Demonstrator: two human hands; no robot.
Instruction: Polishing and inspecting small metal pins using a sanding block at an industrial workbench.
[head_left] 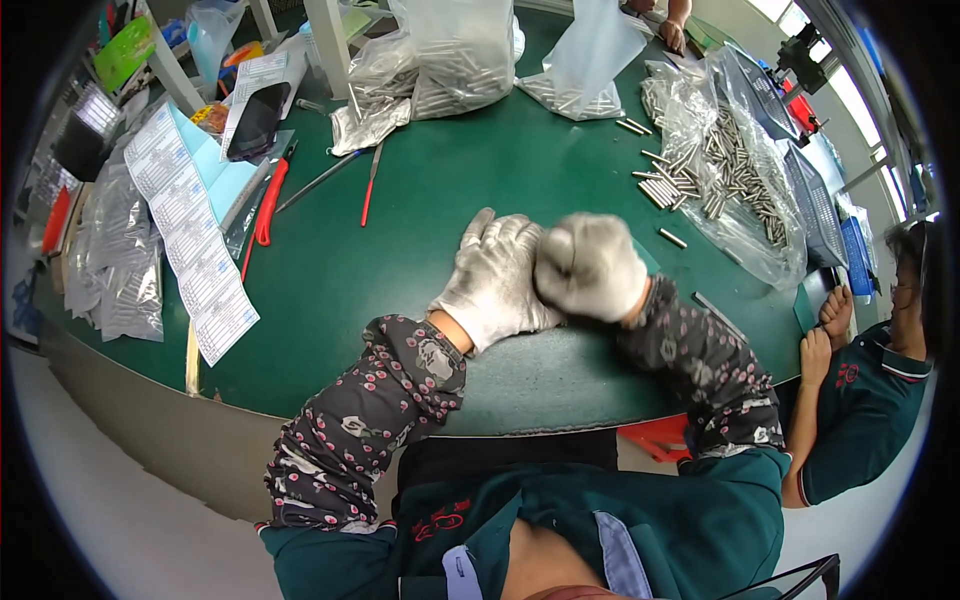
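Gloved right hand (590, 266) fisted beside flat left hand (496, 278).

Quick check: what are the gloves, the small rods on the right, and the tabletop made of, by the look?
Gloves, left hand and right hand: look like grey-white knit fabric, matte, soft creases, slightly soiled.
Small rods: likely metal; silvery with bright glints, straight and uniform, heaped on a clear plastic bag.
Tabletop: dark green, smooth, faint sheen; perhaps a rubber or vinyl mat, cannot tell which.
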